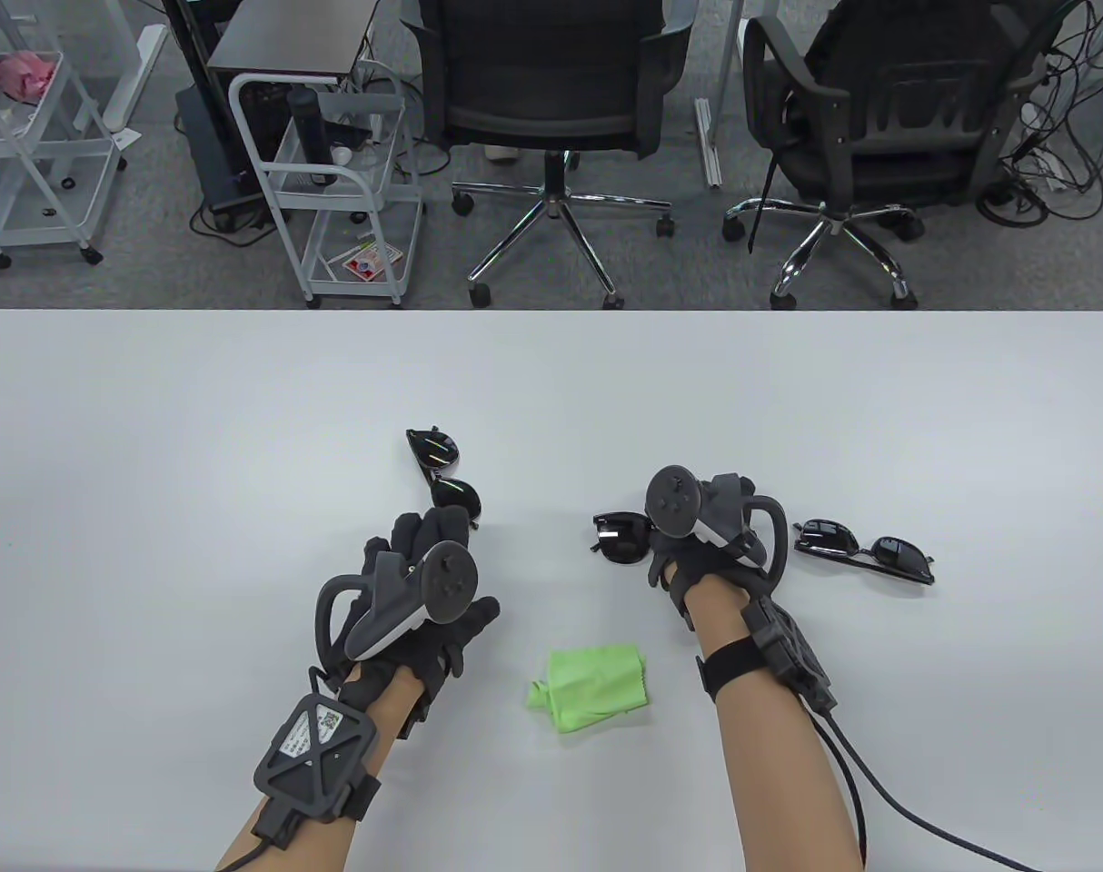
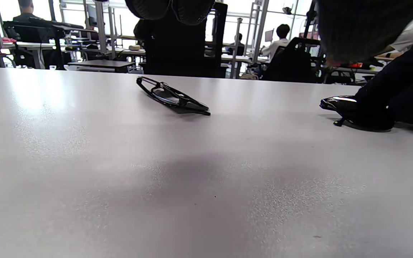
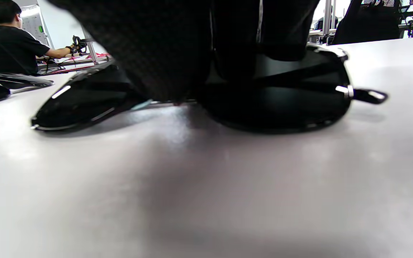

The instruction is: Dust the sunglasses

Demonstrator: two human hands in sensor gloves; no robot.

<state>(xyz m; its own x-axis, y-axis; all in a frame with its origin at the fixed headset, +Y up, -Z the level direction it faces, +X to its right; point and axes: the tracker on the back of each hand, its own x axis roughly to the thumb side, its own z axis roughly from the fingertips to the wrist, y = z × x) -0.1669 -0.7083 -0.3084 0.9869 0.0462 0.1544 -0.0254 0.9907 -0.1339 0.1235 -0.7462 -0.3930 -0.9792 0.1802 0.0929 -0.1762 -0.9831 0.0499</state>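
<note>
Three dark sunglasses lie on the white table (image 1: pixel 243 436). The left pair (image 1: pixel 444 475) lies just beyond my left hand (image 1: pixel 429 545), which hovers open and empty with fingers spread. It shows ahead in the left wrist view (image 2: pixel 172 96). My right hand (image 1: pixel 665 545) grips the middle pair (image 1: pixel 621 536), which rests on the table. In the right wrist view my fingers (image 3: pixel 177 53) come down over its bridge, between the glossy lenses (image 3: pixel 285 104). The right pair (image 1: pixel 865 552) lies apart, right of my right hand. A crumpled green cloth (image 1: pixel 592 688) lies between my forearms.
Two office chairs (image 1: pixel 551 100) and white wire carts (image 1: pixel 342 191) stand on the floor beyond the table's far edge. A cable (image 1: pixel 888 799) trails from my right wrist toward the near right corner.
</note>
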